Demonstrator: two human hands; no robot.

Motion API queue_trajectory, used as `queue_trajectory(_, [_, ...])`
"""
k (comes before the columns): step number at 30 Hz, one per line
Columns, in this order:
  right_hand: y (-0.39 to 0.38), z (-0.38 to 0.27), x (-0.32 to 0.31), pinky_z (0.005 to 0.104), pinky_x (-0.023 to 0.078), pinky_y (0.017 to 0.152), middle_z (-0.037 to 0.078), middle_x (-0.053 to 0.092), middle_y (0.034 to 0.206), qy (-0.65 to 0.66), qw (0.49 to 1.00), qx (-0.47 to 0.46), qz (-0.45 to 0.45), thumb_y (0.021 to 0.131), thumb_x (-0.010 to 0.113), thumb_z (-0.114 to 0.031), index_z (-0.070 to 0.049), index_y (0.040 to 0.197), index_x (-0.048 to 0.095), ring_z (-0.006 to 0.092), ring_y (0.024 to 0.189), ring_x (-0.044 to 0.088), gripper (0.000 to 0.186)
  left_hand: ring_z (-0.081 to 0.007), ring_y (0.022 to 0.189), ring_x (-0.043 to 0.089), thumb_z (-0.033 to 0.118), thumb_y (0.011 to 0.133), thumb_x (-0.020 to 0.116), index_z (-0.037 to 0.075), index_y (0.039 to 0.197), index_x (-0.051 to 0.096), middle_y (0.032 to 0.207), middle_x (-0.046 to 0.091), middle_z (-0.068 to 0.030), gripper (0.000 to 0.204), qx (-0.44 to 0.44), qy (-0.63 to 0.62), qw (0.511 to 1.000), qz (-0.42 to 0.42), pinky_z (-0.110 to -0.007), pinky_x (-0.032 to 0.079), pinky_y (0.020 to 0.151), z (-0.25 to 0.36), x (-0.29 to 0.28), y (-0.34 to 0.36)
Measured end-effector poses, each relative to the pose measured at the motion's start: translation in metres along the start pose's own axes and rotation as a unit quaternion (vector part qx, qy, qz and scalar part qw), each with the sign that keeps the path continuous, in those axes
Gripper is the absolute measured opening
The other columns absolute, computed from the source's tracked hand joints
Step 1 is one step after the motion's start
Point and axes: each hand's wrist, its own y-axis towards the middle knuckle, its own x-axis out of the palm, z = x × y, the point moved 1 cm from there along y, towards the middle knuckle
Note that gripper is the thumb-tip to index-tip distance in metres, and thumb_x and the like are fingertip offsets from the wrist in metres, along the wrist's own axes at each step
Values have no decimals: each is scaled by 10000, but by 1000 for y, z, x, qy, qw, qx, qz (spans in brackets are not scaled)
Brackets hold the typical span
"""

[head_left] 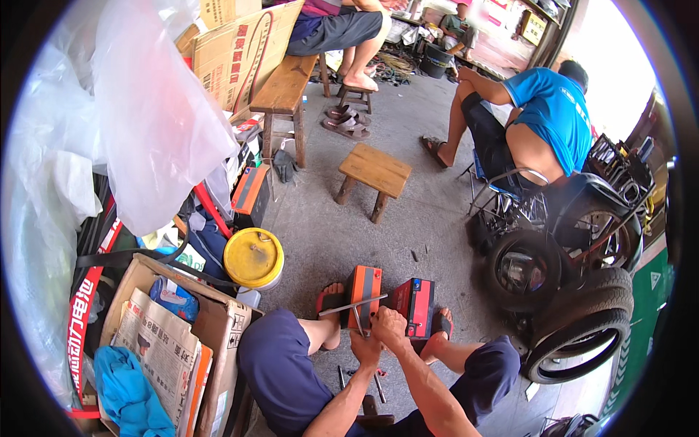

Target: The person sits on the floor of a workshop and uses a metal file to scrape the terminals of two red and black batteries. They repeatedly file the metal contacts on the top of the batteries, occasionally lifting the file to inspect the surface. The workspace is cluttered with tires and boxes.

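Between my knees, my left hand (366, 349) is closed, with the stem of a T-handle wrench (354, 306) running down to its fingers. The wrench's metal crossbar slants over an orange-topped battery (369, 280). Pressed close against the left is my right hand (390, 328), its fingers curled; whatever they grip is hidden. A red-topped battery (420, 298) stands just beyond and right of the hands. Both batteries sit on the floor between my sandalled feet. Below my wrists, a screwdriver (379, 388) and other slim tools lie on the ground.
A yellow-lidded bucket (253, 258) and a cardboard box (226, 320) of papers stand at left. Ahead are a low wooden stool (375, 173) and a wooden bench (284, 95). At right, a person in blue (550, 116) sits near stacked tires (582, 328). Other people sit farther back.
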Motion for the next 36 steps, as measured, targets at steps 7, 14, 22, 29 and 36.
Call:
queue_trajectory(7, [3,-2,-3,397,577,649,160,706,778,-61,997,-37,-26,748,682,-236,-85,763,708,298,743,715,154,-114,498,529,129,717,823,35,792,491,707,542,-20,353,-50,-205,977,-24,-296,421,375,15,0,-5])
queue_trajectory(14, [6,-22,-9,384,575,637,137,724,805,-83,994,-30,-69,771,621,-178,-98,807,754,283,788,727,159,-120,563,564,45,745,765,2,877,577,817,611,-41,233,-148,-201,967,-47,-305,460,437,11,-10,10])
queue_trajectory(22, [-1,-8,-21,403,575,712,149,729,885,-57,991,-21,-121,763,611,-204,-82,884,753,289,873,720,223,-128,463,544,69,769,753,41,841,587,686,623,-37,183,-193,-190,958,-88,-259,404,407,7,-10,5])
queue_trajectory(29, [1,-11,-21,405,572,734,163,726,934,-38,988,37,-148,768,590,-213,-91,934,754,293,910,714,264,-141,499,574,60,756,750,50,853,591,710,637,-21,186,-203,-171,960,-95,-263,428,428,6,-12,8])
queue_trajectory(36, [-6,-15,-21,402,572,678,139,724,871,-35,996,15,-78,791,588,-186,-62,893,723,278,857,719,210,-139,533,578,79,758,761,52,881,605,756,642,-16,201,-184,-157,967,-77,-290,464,452,-5,-17,15])
